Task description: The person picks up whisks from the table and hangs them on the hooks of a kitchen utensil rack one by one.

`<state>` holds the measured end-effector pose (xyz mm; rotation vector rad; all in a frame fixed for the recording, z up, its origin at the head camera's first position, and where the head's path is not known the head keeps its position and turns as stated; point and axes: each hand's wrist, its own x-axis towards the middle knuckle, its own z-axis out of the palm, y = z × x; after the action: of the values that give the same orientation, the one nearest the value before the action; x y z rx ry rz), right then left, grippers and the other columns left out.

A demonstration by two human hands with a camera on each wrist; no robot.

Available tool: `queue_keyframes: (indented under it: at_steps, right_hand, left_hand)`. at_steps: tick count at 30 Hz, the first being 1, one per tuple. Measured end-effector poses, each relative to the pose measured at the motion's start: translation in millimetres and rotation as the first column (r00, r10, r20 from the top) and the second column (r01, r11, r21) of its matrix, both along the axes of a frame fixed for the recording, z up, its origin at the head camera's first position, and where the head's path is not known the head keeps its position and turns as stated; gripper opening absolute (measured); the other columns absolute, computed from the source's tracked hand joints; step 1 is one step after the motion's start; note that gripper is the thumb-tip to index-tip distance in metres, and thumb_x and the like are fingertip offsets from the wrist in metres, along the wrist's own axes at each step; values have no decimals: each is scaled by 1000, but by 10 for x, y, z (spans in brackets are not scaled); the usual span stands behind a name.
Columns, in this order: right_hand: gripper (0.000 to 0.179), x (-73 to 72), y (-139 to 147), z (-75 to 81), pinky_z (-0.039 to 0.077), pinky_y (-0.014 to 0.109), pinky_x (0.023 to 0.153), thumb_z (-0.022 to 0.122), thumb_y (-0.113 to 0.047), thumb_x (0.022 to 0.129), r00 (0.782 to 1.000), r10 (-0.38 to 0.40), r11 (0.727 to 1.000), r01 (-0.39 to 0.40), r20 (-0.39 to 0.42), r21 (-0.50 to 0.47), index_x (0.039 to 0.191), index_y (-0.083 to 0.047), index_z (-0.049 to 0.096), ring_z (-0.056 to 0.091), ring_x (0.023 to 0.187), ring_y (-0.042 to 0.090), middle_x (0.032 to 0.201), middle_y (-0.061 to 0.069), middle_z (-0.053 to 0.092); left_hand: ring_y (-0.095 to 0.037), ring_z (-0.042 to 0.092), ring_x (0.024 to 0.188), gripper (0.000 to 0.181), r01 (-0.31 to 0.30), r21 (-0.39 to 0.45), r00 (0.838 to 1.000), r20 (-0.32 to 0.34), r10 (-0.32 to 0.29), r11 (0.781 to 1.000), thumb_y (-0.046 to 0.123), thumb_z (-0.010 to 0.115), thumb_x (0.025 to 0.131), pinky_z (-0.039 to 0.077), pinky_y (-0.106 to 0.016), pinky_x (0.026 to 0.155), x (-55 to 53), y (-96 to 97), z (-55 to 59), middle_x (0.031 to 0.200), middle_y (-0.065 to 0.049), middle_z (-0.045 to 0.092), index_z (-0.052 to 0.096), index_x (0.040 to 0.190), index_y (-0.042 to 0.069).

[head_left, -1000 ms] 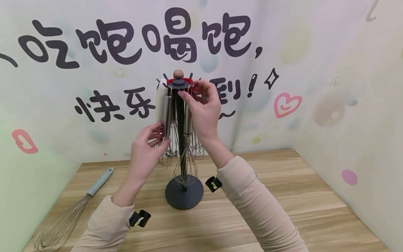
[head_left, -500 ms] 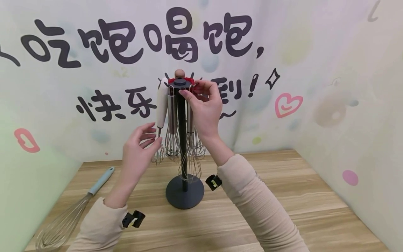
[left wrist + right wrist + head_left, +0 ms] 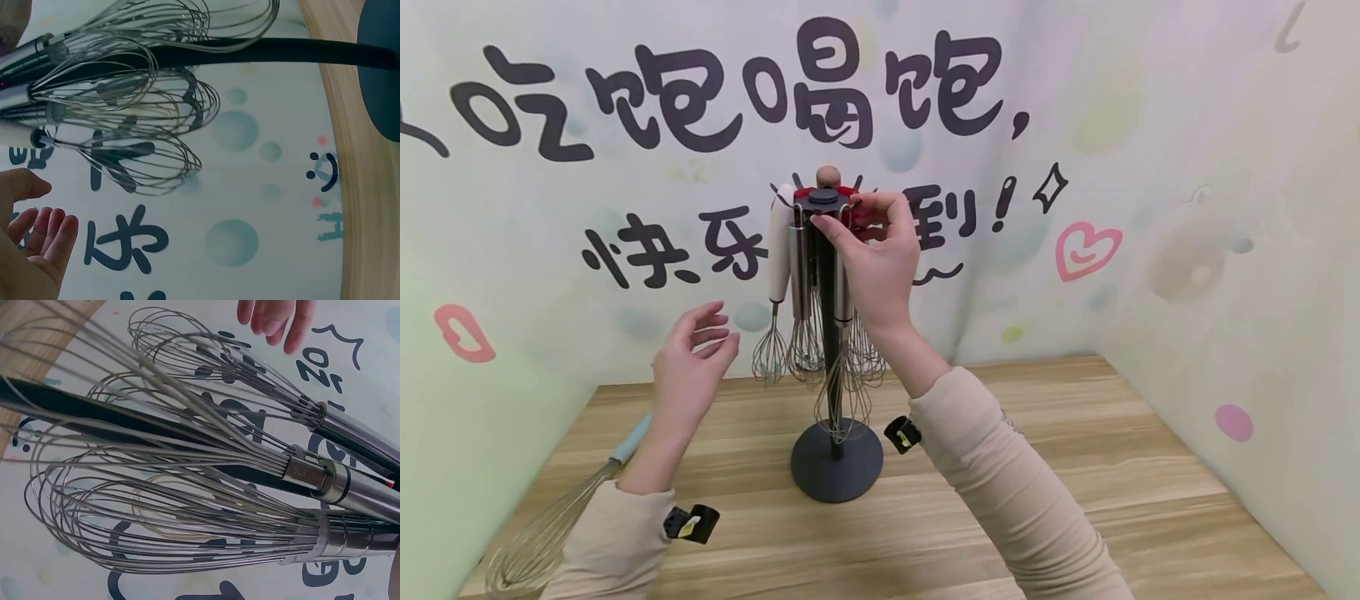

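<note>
A black utensil stand [image 3: 837,479] with a round base stands upright, several metal whisks hanging head-down from its top hooks. In the head view my right hand [image 3: 882,271] grips the rim of its top, thumb in front and fingers curled behind. At the left side hangs a white-handled whisk [image 3: 780,250], beside a steel-handled whisk [image 3: 799,271]. My left hand [image 3: 685,371] is off to the left with nothing in it, fingers loosely bent, apart from the whisks. The left wrist view shows the white-handled whisk's wire head [image 3: 156,159] beyond that hand's fingers.
On the wooden table [image 3: 970,508], a large whisk with a light-blue handle [image 3: 634,437] lies at the left, partly behind my left forearm. Behind the stand rises a printed white wall [image 3: 1150,125]. Red and wooden handle ends [image 3: 828,177] show at the stand's far side.
My left hand has come away from the hanging whisks and moved left, leaving the white-handled whisk hanging. The stand's top has turned slightly back and forth, with my right hand staying on it.
</note>
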<state>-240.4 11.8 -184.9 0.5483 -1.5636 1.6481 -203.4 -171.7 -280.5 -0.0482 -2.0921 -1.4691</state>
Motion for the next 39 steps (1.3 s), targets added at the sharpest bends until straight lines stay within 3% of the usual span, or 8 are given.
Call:
queue_keyframes:
  at_steps: [11,20,26,29,32,34,36,39]
  right_hand:
    - [26,-35,84,-37,46,17,73,70,-5,85,996,34,999,-31,-79,35,105,8,59,53,85,1,101,20,59]
    - [22,-49,155,-29,46,16,72,65,-2,88,994,46,998,-41,-96,50,105,11,61,52,86,1,104,22,57]
    - [29,-72,184,-31,49,18,78,69,-7,86,999,9,997,-6,-53,72,110,7,61,56,95,23,106,20,57]
    - [33,-84,196,-31,49,20,82,70,-7,85,999,9,997,-6,-32,73,113,6,60,55,101,33,108,20,57]
    - [36,-93,205,-32,50,24,86,71,-7,84,1000,15,998,-15,-11,67,115,6,59,53,103,33,111,20,56]
    - [38,-99,207,-34,50,26,88,71,-8,84,1000,22,998,-22,2,59,117,6,58,53,103,31,112,20,55]
    - [41,-102,207,-36,50,25,88,72,-7,83,999,37,998,-37,15,46,119,5,56,53,103,31,112,19,55]
    - [44,-109,207,-39,49,21,86,71,-6,83,998,57,998,-58,25,28,122,5,54,54,103,32,111,18,55]
  left_hand:
    - [22,46,79,41,-99,-47,989,103,104,994,4,57,90,40,6,73,-82,-358,-203,117,-16,61,54,130,0]
    - [24,39,75,43,-128,-115,960,235,153,985,7,52,92,34,7,70,-119,-727,-445,125,-21,56,48,135,-2]
    - [26,36,72,45,-133,-171,931,315,182,976,9,51,93,33,4,68,-91,-927,-612,127,-23,55,45,136,-4]
    - [15,46,79,46,-137,-223,908,362,213,965,10,50,92,33,1,67,-84,-1015,-695,127,-24,55,45,136,-4]
    - [-14,60,97,47,-124,-262,892,393,223,957,9,50,92,39,-8,71,-78,-1091,-772,128,-27,54,44,136,-6]
    - [-33,58,108,47,-112,-290,887,401,227,950,9,49,92,41,-13,73,-73,-1140,-823,128,-29,53,43,136,-7]
    - [-41,54,115,48,-104,-298,884,410,225,949,8,49,92,45,-20,75,-64,-1187,-874,128,-31,52,42,136,-9]
    - [-44,54,114,47,-105,-328,879,410,242,939,8,48,91,43,-17,70,-44,-1254,-943,127,-31,52,43,135,-9]
